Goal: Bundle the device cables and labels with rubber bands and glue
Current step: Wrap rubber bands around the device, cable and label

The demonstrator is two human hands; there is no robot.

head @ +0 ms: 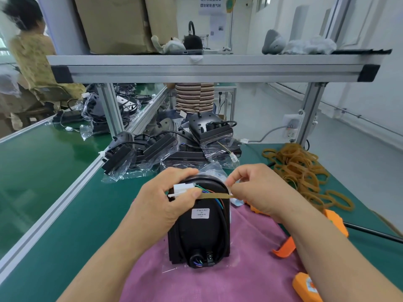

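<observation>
A: Step?
B: Banding. Left hand (161,198) grips the white connector (181,189) against the black device (201,234). Right hand (255,188) pinches a rubber band (214,195), taut between both hands.
A: Next?
B: Probably loop it over the top to catch the cable (225,227). The device stands between the hands, and the spare bands (298,171) lie beyond the right hand.

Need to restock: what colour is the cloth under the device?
Pinkish purple; the cloth shows best in the head view.
</observation>
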